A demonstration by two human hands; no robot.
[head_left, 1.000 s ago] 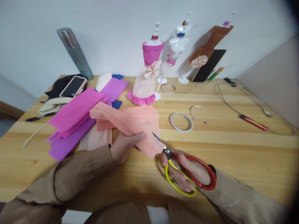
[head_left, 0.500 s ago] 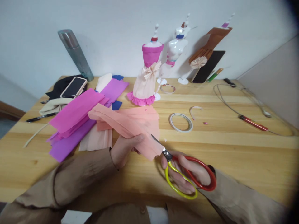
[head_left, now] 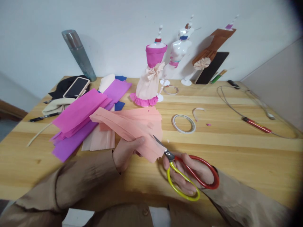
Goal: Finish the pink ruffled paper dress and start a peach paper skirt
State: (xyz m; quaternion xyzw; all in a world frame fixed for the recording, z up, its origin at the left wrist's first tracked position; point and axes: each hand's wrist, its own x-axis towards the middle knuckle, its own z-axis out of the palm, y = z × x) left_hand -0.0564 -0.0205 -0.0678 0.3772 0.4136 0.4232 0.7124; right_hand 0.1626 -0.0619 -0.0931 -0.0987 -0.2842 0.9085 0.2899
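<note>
My left hand [head_left: 126, 151] pinches a folded strip of salmon-pink crepe paper [head_left: 129, 126], lifting its near end off the wooden table [head_left: 236, 151]. In my right hand [head_left: 189, 175] are scissors [head_left: 187, 171] with one red and one yellow handle loop; my fingers pass through the loops. The blades point up-left and bite into the paper's near edge beside my left thumb. Both sleeves are tan.
Pink, purple and pale sheets [head_left: 80, 116] lie left of the hands. A dressed mannequin [head_left: 151, 74], two more dress forms [head_left: 177, 53], a tape ring [head_left: 183, 123], a phone [head_left: 76, 87], a flask [head_left: 79, 55], a red pen [head_left: 257, 124] and a cable [head_left: 239, 101] stand around.
The blades have closed slightly further into the salmon paper. Both hands stay almost in place; the camera shifted a little.
</note>
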